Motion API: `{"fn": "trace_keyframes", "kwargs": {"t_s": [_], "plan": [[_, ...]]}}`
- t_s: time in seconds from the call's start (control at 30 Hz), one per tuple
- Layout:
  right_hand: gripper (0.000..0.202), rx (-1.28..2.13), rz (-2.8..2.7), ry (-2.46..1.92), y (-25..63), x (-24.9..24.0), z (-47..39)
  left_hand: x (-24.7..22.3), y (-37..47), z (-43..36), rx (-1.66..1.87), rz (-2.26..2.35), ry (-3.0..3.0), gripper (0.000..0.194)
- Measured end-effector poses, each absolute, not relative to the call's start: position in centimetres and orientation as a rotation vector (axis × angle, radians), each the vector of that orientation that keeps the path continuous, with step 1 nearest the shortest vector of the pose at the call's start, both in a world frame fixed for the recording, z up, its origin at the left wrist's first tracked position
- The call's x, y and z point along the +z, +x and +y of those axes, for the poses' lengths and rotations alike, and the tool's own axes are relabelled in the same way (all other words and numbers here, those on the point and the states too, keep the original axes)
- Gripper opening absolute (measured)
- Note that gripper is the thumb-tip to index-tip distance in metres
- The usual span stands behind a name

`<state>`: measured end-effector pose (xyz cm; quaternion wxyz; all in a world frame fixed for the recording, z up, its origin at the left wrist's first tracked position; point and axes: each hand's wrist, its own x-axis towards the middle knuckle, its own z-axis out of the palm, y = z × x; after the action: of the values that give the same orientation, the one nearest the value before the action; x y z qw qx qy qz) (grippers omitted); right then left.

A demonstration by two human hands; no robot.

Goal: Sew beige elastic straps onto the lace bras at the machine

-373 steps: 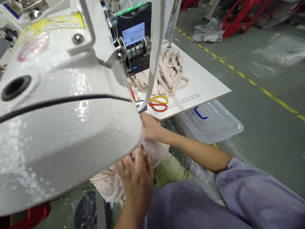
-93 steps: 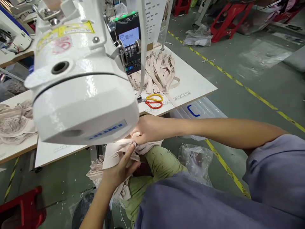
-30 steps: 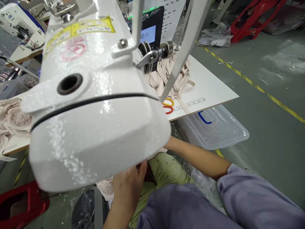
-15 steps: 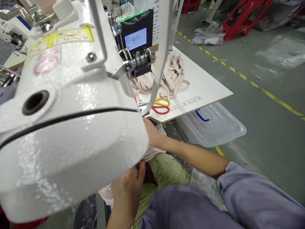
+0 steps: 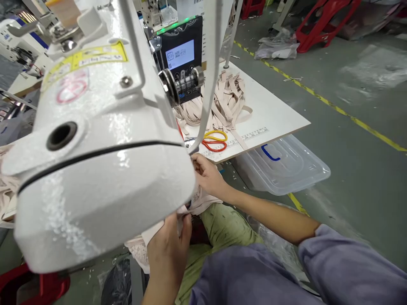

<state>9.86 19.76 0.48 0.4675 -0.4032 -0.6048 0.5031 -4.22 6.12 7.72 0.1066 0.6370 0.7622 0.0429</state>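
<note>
Left hand [image 5: 168, 243] pinches fabric [image 5: 207, 204] below the machine [image 5: 111, 199]; right hand [image 5: 210, 178] curls against it, grip partly hidden, cannot tell if closed. Two-sided hold probably steadies it. Scissors [image 5: 217, 146] on bench [image 5: 276, 114], presumably for easy reach.

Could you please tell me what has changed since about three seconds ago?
The left hand has drawn down toward the body, away from the right hand; then they were together at the cloth. The sewing machine partly hides them, so I can't tell whether either let go. The scissors and pile of straps stayed on the table.
</note>
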Motion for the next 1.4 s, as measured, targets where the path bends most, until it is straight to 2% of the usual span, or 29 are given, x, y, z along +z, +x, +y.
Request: {"fn": "trace_keyframes", "kwargs": {"t_s": [0.37, 0.6, 0.83, 0.9, 1.03, 1.1, 1.17, 1.2, 1.27, 1.33, 1.4], "plan": [[0.031, 1.374, -1.453, -0.961, 10.8, 0.4, 18.3, 6.8, -4.5, 5.6, 0.236, 2.234, 1.941, 0.055], [0.032, 1.474, -1.452, -0.983, 11.3, 0.6, 16.1, 5.9, -4.0, 4.9, 0.5, 2.307, 1.893, 0.083], [0.032, 1.462, -1.647, -0.985, 13.7, 1.9, 11.5, 3.5, -0.4, 0.9, 0.633, 1.921, 2.247, 0.096], [0.038, 1.51, -1.543, -1.058, 14.4, 2.0, 10.7, 3.8, -0.2, -0.3, 0.646, 1.683, 2.163, 0.091], [0.039, 1.746, -1.421, -0.959, 15.6, 2.6, 10.6, 6.0, -1.9, -0.6, 0.783, 1.505, 2.075, 0.053], [0.035, 1.894, -1.577, -0.774, 15.9, 3.3, 10.8, 7.2, -2.6, 0.2, 0.851, 1.509, 2.277, 0.048], [0.028, 1.936, -1.887, -0.563, 16.0, 4.0, 10.9, 7.7, -3.0, 1.4, 0.712, 1.465, 2.423, 0.044], [0.025, 1.85, -2.083, -0.502, 15.9, 4.2, 10.9, 7.6, -3.1, 2.0, 0.596, 1.483, 2.405, 0.037], [0.023, 1.443, -2.46, -0.548, 15.5, 4.0, 10.9, 6.8, -3.3, 3.3, 0.459, 1.609, 2.098, 0.027], [0.022, 0.911, -2.655, -0.717, 14.9, 3.1, 10.9, 5.3, -3.6, 4.5, 0.483, 1.623, 1.564, 0.038], [0.02, 0.557, -2.68, -0.805, 14.2, 1.7, 11.0, 3.7, -3.9, 5.2, 0.548, 1.481, 1.159, 0.045]]}}
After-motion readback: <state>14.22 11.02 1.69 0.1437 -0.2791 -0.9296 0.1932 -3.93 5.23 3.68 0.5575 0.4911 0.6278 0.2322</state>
